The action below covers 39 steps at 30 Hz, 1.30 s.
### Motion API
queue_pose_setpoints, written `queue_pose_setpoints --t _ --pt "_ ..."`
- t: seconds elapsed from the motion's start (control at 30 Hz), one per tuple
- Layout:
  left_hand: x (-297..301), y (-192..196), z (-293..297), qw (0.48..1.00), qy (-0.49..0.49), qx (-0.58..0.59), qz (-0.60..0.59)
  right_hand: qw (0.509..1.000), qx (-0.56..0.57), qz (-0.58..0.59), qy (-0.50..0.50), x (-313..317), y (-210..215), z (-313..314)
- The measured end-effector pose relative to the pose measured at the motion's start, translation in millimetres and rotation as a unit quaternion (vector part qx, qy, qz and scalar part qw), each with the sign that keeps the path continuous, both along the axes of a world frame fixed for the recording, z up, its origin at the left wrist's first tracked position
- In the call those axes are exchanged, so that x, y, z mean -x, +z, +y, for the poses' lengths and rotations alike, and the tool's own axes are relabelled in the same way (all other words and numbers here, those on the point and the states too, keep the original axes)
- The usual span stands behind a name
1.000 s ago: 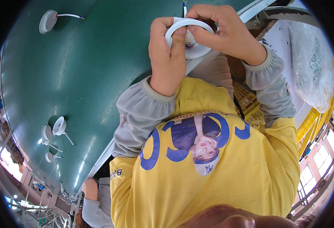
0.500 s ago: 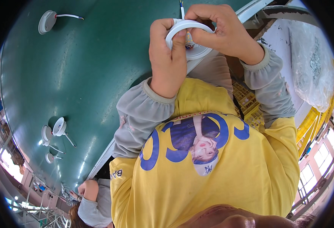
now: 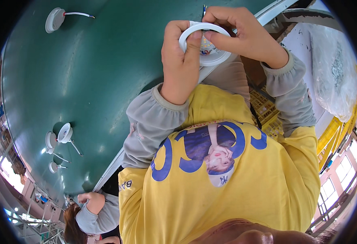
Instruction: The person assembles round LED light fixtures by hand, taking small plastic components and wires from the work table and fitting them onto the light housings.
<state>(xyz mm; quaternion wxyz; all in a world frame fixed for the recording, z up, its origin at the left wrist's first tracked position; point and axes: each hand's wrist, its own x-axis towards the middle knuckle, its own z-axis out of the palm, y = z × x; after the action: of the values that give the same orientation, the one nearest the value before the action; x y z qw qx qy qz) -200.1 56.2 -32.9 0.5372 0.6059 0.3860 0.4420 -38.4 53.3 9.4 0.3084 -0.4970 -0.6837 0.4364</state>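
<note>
A round white downlight housing [image 3: 213, 61] is held up at the table's near edge, its open face toward me. Inside it shows an LED board [image 3: 207, 44] with small yellow chips and some coloured wires. My left hand [image 3: 179, 57] is closed on the left side of the rim, thumb inside. My right hand [image 3: 237, 36] grips the far right side, its thumb pressed in against the board. A cable end [image 3: 204, 11] with bared coloured wires sticks up behind the housing. The fingers behind the rim are partly hidden.
Another white downlight [image 3: 55, 20] with a cable lies on the green table [image 3: 105, 61] at far left. Several more lights [image 3: 65, 133] sit nearer, at left. A co-worker [image 3: 95, 213] is at lower left. Yellow crates [image 3: 269, 114] and a clear plastic bag [image 3: 333, 69] are on the right.
The housing and both hands have shifted slightly right, and the LED board now lies flatter inside and shows more. The co-worker at lower left has come further into view.
</note>
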Motion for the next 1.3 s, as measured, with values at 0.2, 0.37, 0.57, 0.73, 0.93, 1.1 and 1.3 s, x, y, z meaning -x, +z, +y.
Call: queue_pose_setpoints --t 0.2,0.37,0.57,0.73,0.93,1.1,1.3 --pt "4 -4 0 0.999 -0.023 0.0 -0.029 1.0 0.014 -0.016 -0.02 3 9 1" --pt "6 -4 -1 1.0 -0.011 -0.013 -0.026 1.0 -0.016 -0.018 -0.01 4 6 2" --pt "10 -7 1 0.999 -0.026 -0.022 -0.039 1.0 0.01 -0.005 0.017 10 1 -1" --pt "10 -8 -2 0.999 -0.023 -0.01 -0.041 1.0 -0.008 -0.012 0.021 9 -1 0" --pt "13 -6 -1 0.999 -0.023 -0.01 -0.03 1.0 -0.004 0.004 0.006 13 -4 -3" --pt "14 -6 -1 0.999 -0.028 0.0 -0.031 1.0 0.009 -0.002 0.018 11 -2 -3" --pt "18 -5 0 0.999 -0.035 -0.034 -0.013 1.0 0.01 0.01 0.013 14 -4 -3"
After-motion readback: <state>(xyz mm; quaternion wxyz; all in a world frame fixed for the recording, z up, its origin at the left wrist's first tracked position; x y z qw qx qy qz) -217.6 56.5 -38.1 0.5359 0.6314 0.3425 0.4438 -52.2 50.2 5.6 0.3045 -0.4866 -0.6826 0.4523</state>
